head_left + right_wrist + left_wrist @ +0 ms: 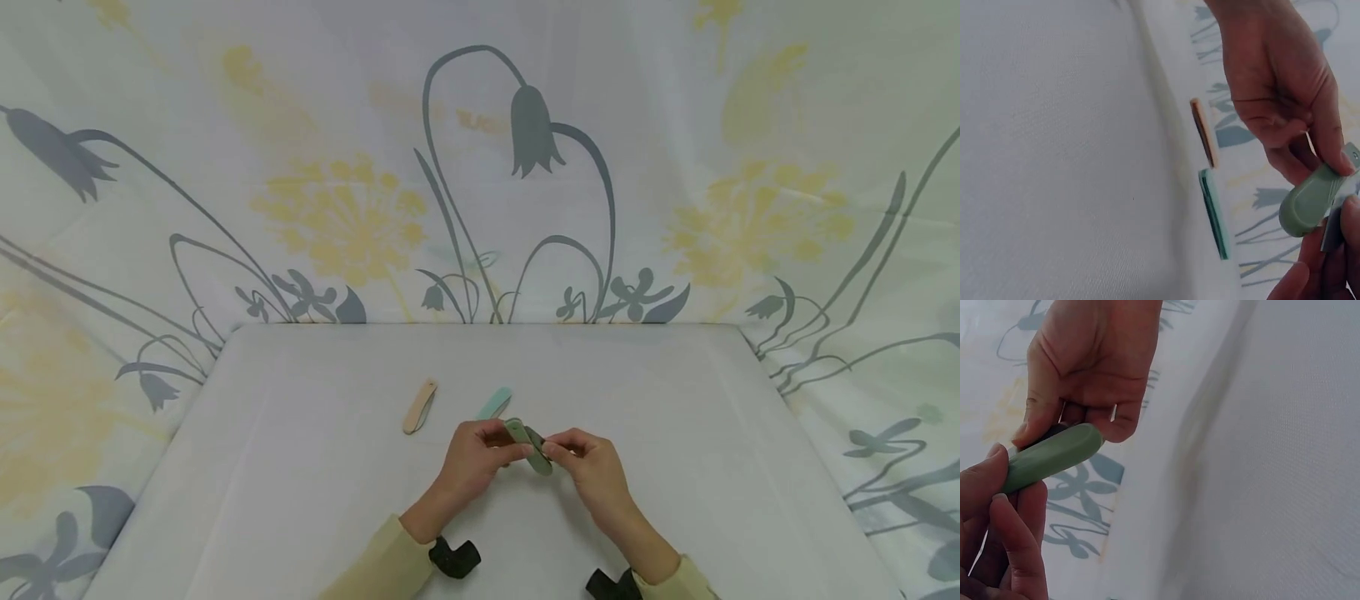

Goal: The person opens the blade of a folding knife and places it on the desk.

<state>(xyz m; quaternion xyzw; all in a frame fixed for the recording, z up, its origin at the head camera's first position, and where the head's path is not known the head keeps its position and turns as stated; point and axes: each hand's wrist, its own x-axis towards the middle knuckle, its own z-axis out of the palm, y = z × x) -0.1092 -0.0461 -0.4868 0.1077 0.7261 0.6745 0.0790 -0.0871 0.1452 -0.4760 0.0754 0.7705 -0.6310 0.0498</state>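
Note:
A green folding knife [542,463] is up between both hands over the table, its handle slanting and its blade [1334,230] partly swung out. The left hand [474,457] grips the handle, thumb across the near face. With thumb and fingertips the right hand [592,468] pinches the blade side. In the left wrist view the rounded end of the green handle [1063,450] points toward the right hand [1097,356]; in the right wrist view the left hand [1279,81] comes in from above. A teal folding knife [495,403] lies just behind the hands.
A peach folding knife [419,407] lies on the white table [315,467] to the left of the teal one. Flower-patterned cloth [345,108] stands behind and beside the table. Each wrist carries a black strap-on device [455,557].

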